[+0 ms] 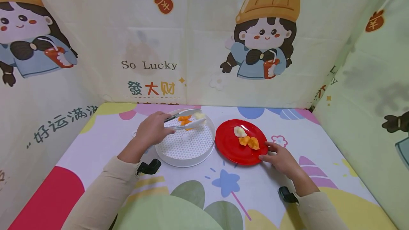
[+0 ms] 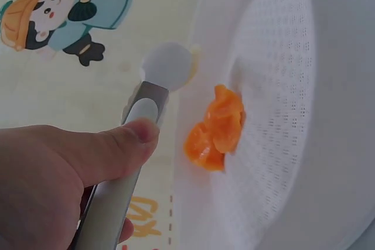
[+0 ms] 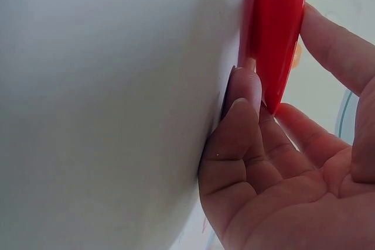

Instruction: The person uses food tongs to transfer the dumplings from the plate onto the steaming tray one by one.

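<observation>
I have the tongs [image 2: 108, 215] over the white steamer tray [image 1: 188, 163], my left hand's [image 1: 153, 129] fingers curled round them (a pale dumpling [image 1: 198, 115] shows at the tips); my right hand's [image 1: 282, 159] pinch the red plate [image 1: 227, 144] beside it.

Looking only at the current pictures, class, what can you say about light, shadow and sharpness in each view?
Head view: backdrop lettering crisp, soft shadow beside the right sleeve; left wrist view: small shiny highlights on the orange dumplings, whole picture slightly hazy; right wrist view: a pale surface at left shows almost no detail.
</observation>
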`<state>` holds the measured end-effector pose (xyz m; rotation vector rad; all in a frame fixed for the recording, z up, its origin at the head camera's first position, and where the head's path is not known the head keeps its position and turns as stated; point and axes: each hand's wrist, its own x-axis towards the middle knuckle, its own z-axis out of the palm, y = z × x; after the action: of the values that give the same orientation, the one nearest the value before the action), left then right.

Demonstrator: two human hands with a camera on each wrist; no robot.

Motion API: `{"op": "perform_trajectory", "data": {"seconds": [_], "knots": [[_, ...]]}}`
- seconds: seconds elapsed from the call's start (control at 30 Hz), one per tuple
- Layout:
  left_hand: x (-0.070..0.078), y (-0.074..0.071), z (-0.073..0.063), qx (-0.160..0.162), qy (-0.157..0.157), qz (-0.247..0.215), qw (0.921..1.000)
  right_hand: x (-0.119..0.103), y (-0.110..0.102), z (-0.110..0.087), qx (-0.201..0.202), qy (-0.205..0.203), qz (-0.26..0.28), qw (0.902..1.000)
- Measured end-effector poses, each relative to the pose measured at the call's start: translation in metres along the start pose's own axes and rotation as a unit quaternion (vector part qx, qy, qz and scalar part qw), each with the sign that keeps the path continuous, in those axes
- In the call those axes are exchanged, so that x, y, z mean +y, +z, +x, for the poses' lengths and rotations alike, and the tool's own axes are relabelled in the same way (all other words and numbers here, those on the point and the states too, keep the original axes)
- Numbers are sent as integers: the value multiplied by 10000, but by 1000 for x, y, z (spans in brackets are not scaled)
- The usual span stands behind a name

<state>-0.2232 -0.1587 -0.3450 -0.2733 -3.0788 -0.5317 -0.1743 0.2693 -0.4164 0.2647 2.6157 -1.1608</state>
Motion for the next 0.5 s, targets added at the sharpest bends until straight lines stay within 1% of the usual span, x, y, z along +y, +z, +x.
{"op": "perform_trajectory", "data": {"seconds": [0.3,0.5], "knots": [[-8,20,9,139,-302,13,9994,2,2,1,17,-75,12,10000],[-8,27,11,179,-400,17,9990,3,2,1,29,-87,11,10000]]}}
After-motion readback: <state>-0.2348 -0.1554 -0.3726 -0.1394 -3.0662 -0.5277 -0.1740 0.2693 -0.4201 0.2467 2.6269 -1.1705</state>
